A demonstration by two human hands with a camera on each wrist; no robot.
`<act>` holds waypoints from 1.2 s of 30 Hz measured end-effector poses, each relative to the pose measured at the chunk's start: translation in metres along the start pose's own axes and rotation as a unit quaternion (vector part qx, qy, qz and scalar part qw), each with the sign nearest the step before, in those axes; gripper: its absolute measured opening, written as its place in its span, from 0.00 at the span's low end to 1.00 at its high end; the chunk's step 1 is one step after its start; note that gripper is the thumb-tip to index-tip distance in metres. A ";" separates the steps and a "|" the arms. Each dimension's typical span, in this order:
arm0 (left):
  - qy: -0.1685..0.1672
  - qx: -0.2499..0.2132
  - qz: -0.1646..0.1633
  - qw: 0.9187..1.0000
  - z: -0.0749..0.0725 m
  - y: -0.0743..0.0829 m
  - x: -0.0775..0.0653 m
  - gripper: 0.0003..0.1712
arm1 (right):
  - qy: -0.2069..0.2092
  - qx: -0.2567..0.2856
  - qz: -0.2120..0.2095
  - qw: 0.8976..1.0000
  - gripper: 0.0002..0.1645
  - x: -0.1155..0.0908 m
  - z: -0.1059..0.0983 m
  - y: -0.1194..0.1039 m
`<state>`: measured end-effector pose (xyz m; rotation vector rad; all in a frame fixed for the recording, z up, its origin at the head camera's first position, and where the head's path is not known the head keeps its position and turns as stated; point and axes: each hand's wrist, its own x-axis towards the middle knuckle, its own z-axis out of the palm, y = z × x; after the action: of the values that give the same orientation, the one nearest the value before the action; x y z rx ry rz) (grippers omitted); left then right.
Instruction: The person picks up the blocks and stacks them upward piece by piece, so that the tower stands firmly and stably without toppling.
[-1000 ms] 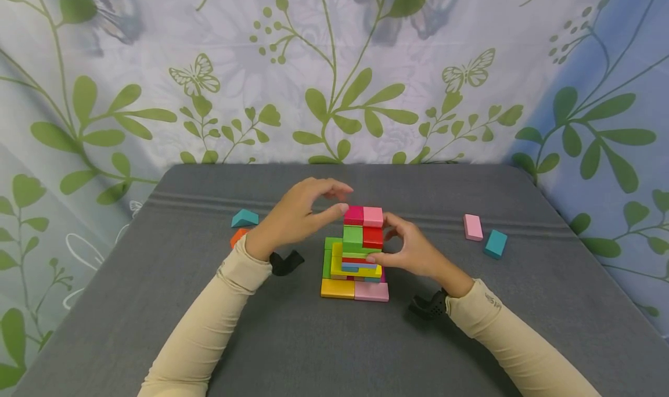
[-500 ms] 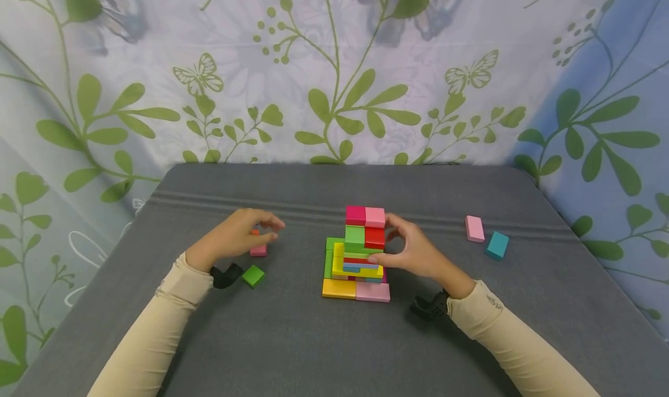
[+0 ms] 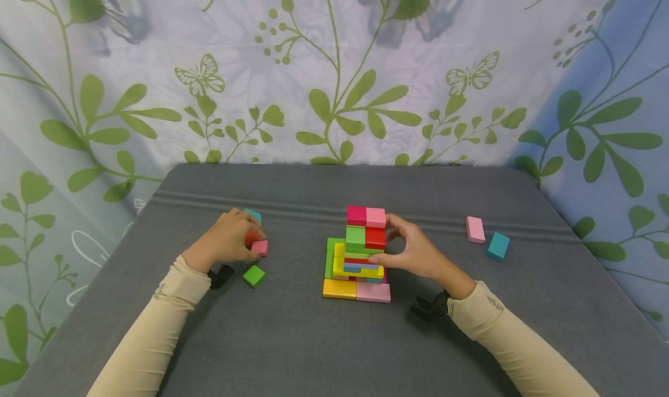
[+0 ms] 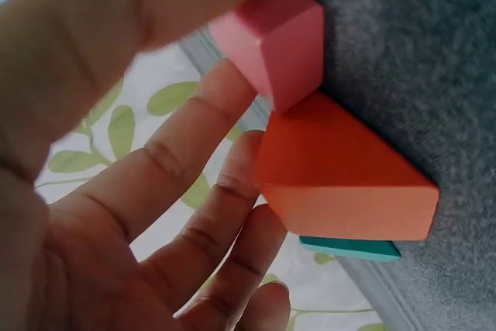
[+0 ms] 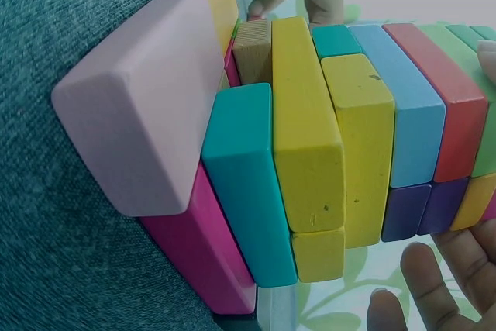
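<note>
A tower of coloured wooden blocks [image 3: 360, 249] stands mid-table, its crimson and pink blocks on top. My right hand [image 3: 410, 249] holds its right side, thumb at the front and fingers behind; in the right wrist view the tower's layers [image 5: 356, 145] show close up. To the left, my left hand [image 3: 227, 240] pinches a small pink block [image 3: 260, 247] on the cloth, thumb on the near side and index finger on the far side. Touching that block in the left wrist view is an orange slanted block [image 4: 341, 160], with a teal block [image 4: 353, 248] behind it.
A green block [image 3: 254, 276] lies in front of my left hand. On the right side of the grey cloth-covered table [image 3: 434, 345] lie a pale pink block [image 3: 475, 230] and a teal block [image 3: 497, 246]. A leaf-patterned curtain [image 3: 292, 83] hangs behind the table.
My left hand has left the tower's top, swung left to the loose blocks, and its fingers have come down around the pink one. My right hand has stayed on the tower.
</note>
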<state>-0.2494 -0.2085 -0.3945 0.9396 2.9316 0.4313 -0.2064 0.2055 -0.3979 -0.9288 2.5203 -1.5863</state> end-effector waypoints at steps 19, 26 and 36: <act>0.081 -0.090 0.089 0.989 -0.018 0.045 0.007 0.15 | 0.000 -0.002 0.000 1.000 0.40 0.000 -0.001 -0.001; 0.157 -0.153 0.169 0.961 -0.025 0.076 0.015 0.17 | -0.001 -0.003 0.004 1.000 0.40 0.000 -0.001 -0.001; 0.214 -0.166 0.235 0.933 -0.024 0.119 0.031 0.21 | -0.003 0.001 0.000 1.000 0.41 -0.001 -0.001 0.000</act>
<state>-0.2103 -0.1038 -0.3376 1.6656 2.7878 1.2522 -0.2060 0.2065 -0.3972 -0.9311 2.5142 -1.5825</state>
